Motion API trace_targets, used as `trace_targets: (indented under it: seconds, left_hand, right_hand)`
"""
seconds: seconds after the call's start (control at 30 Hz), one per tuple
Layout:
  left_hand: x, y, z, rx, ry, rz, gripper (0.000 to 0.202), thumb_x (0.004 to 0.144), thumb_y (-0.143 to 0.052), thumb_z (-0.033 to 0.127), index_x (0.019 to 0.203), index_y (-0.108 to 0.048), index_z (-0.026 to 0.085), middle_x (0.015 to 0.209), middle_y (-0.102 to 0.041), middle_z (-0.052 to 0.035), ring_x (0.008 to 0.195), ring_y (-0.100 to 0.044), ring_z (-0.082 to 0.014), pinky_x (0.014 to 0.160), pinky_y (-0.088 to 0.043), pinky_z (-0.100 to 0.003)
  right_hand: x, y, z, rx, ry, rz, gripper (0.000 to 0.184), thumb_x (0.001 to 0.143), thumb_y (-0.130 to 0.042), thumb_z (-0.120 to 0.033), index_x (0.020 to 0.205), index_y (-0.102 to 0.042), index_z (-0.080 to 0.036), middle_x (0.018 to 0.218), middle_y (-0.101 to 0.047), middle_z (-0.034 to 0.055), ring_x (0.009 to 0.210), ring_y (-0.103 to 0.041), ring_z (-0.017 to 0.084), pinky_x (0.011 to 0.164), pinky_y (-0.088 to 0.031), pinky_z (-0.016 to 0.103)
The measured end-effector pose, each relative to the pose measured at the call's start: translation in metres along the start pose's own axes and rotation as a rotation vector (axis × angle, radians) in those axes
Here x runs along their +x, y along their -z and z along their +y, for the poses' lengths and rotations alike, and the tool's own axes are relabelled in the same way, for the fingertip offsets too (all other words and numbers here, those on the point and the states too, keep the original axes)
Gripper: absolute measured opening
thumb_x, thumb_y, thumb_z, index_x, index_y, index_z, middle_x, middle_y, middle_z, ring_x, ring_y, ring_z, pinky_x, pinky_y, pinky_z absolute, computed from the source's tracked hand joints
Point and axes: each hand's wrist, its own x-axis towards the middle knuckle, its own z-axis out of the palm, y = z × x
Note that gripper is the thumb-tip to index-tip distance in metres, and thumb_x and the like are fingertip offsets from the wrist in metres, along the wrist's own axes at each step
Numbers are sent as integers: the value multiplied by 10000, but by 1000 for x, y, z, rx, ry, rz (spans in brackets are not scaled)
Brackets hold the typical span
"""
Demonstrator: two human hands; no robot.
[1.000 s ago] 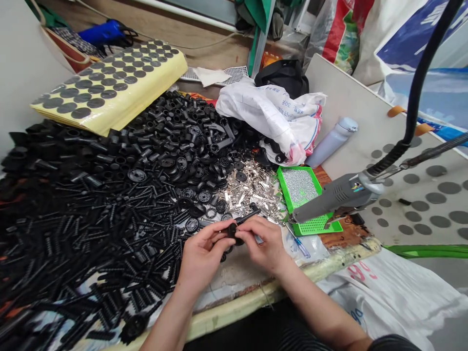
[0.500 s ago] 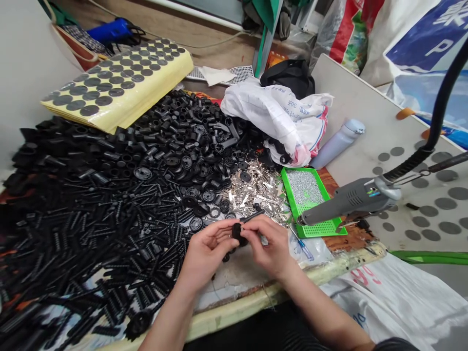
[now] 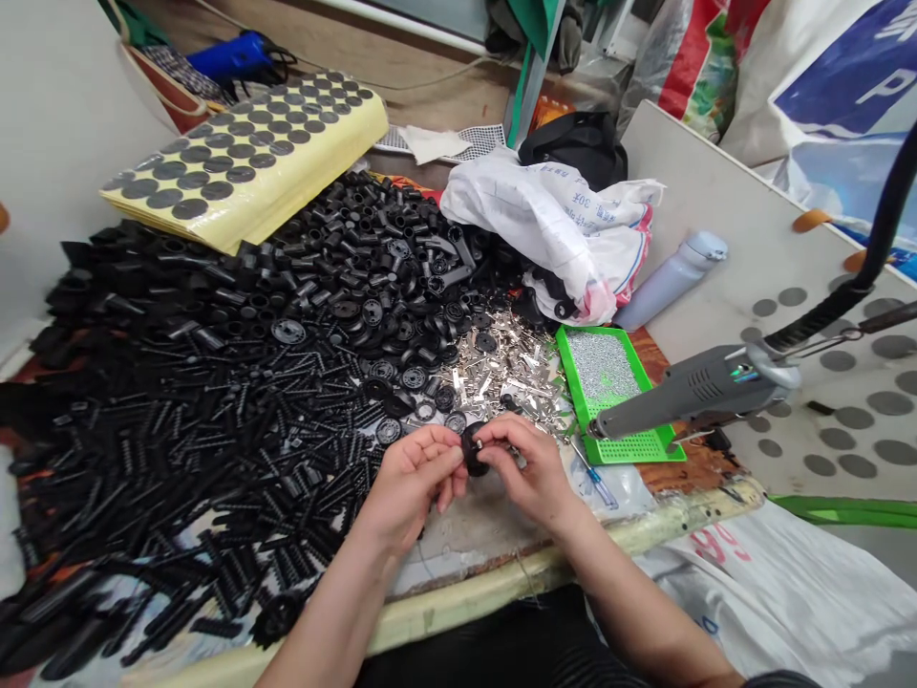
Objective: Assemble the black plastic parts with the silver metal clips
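I have the right hand point(image 3: 531, 468) gripping a black disc point(image 3: 473, 461), left hand point(image 3: 410, 480) at its edge; I see metal pieces point(image 3: 514, 371) at one o'clock from it, a green tray point(image 3: 630, 449) at two.

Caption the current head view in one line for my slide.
Left hand and right hand hold a black part between them, near scattered metal pieces and a green tray.

I watch my view swing left, and the scene slides right; the left hand point(image 3: 408, 478) now shows its lower fingers hanging beneath the thumb, the black part point(image 3: 472, 461) shows more fully than before, and the dark rod above the right hand point(image 3: 526, 473) drops from sight
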Motion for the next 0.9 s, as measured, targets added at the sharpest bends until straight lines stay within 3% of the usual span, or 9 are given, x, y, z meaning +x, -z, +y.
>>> trace_targets:
  seconds: [0.1, 0.23, 0.4, 0.57, 0.77, 0.9]
  left_hand:
    - [0, 3, 2, 48, -5, -14, 401, 601, -796, 345, 865, -558, 160, 477, -593, 41, 360, -478, -69, 320, -232, -125]
    - [-2, 6, 4, 120, -3, -55, 494, 635, -757, 304, 1070, -580, 149, 477, -573, 56, 367, -442, -59, 370, -267, -145]
    - [-1, 8, 2, 286, -50, -61, 368, 660, -690, 256, 1004, -683, 126, 493, -528, 52, 426, -435, -76, 410, -310, -183]
    - [-2, 5, 3, 457, -179, -47, 335, 687, -607, 185, 1004, -710, 153, 485, -505, 58, 480, -445, -94, 480, -353, -204]
    - [-3, 7, 4, 324, -88, -34, 424, 657, -649, 196, 1078, -678, 148, 490, -533, 56, 445, -440, -85, 416, -324, -184]
    - [-4, 8, 4, 106, 45, -85, 586, 621, -732, 268, 1174, -608, 117, 500, -557, 51, 409, -428, -71, 382, -314, -175]
  right_hand:
    - [0, 3, 0, 45, -47, -53, 105, 831, -584, -110, 861, -621, -204, 785, -633, 10, 702, -593, 138, 645, -507, 255]
    - [-3, 7, -3, -12, -7, -100, 106, 852, -590, -116, 893, -626, -208, 828, -641, 17, 774, -604, 150, 705, -520, 283]
    - [-7, 9, -2, -73, 21, -172, 149, 887, -551, -136, 983, -638, -208, 919, -657, 51, 860, -628, 162, 765, -541, 321]
    - [-13, 7, 7, -20, -55, -136, 128, 861, -581, -127, 909, -667, -209, 859, -681, 37, 815, -648, 159, 729, -558, 319]
    - [-13, 6, 3, -78, 44, -191, 189, 905, -521, -142, 1030, -649, -202, 970, -672, 75, 909, -636, 172, 796, -557, 347]
    - [-4, 6, -4, 55, -34, -116, 107, 853, -602, -142, 872, -679, -214, 846, -696, 31, 826, -656, 162, 752, -569, 322]
